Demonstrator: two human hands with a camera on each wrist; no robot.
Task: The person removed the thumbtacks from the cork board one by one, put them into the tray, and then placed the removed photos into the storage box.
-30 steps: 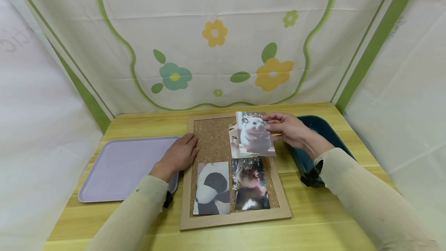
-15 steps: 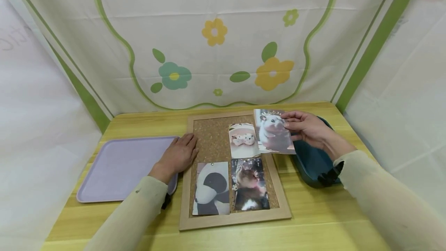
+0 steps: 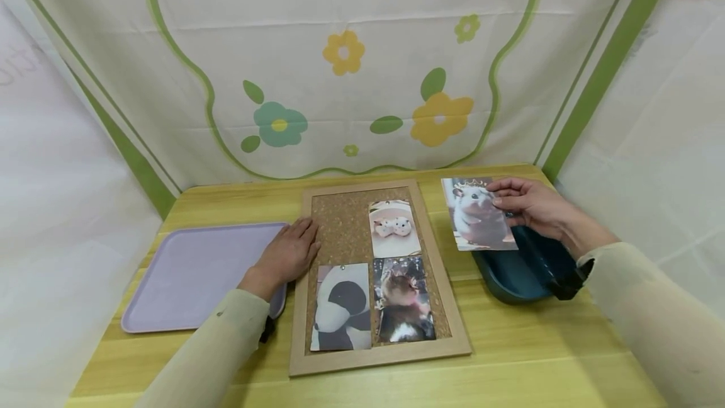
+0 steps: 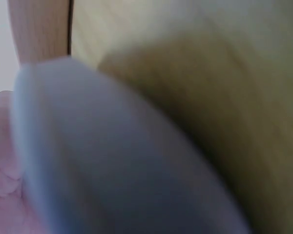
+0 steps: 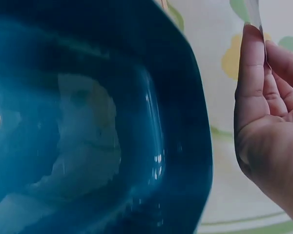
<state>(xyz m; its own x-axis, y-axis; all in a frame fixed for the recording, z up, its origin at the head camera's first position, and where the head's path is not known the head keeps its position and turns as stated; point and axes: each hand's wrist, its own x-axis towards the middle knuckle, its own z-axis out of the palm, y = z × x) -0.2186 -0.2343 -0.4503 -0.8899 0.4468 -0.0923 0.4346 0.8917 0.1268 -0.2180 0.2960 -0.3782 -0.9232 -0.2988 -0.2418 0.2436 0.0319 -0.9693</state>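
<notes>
My right hand (image 3: 535, 206) pinches a photo of a crowned white hamster (image 3: 478, 216) by its right edge, over the near-left side of a dark teal basin (image 3: 512, 279). In the right wrist view the photo (image 5: 255, 14) shows edge-on between thumb and fingers. My left hand (image 3: 286, 254) rests with its fingers on the left frame of a cork board (image 3: 342, 219). Pinned on the board are a panda photo (image 3: 340, 317), a dark animal photo (image 3: 404, 307) and, above that, a photo of two small white faces (image 3: 394, 228).
A lilac tray (image 3: 198, 276) lies left of the board, partly under the left wrist. The wooden table (image 3: 510, 357) ends at a flowered cloth backdrop (image 3: 340, 112), with white cloth at both sides. The basin's inside (image 5: 88, 122) looks glossy from the right wrist.
My right hand has carried the hamster photo rightward, away from the board to above the basin's edge, uncovering the photo of two white faces. The left hand has stayed at the frame.
</notes>
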